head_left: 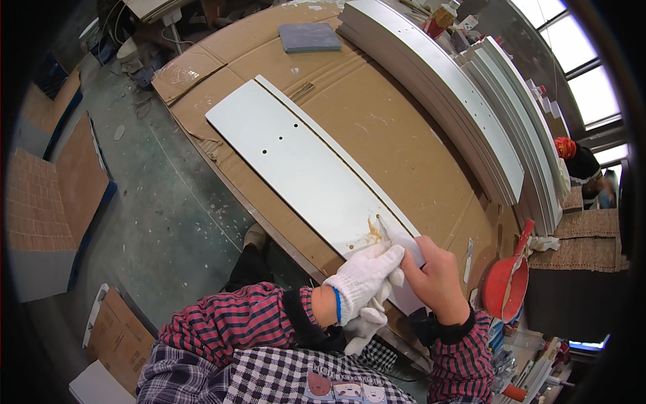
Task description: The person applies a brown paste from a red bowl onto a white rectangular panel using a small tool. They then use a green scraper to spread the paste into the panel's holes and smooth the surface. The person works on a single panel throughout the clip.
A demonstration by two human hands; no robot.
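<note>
A long white panel (pixel 303 168) with several small holes lies slantwise on cardboard. Brownish filler (pixel 373 233) is smeared around holes toward its near end. Both hands meet over that end. My left hand (pixel 363 273) wears a white knit glove, its fingers closed against my right hand (pixel 439 277). That right hand is bare and curled, thumb toward the glove. Whitish, soft-looking material (pixel 402 241) shows at its fingers; its kind is unclear, and the fingertips are hidden. Below the left wrist hangs a limp white fabric piece (pixel 365 326), perhaps another glove.
Cardboard (pixel 404 128) covers the table. Stacked curved white panels (pixel 437 74) stand along its far right side, with a grey flat block (pixel 309 37) farther left. A red pan-like scoop (pixel 506 286) sits by the right edge. Boxes (pixel 81 175) are on the floor at left.
</note>
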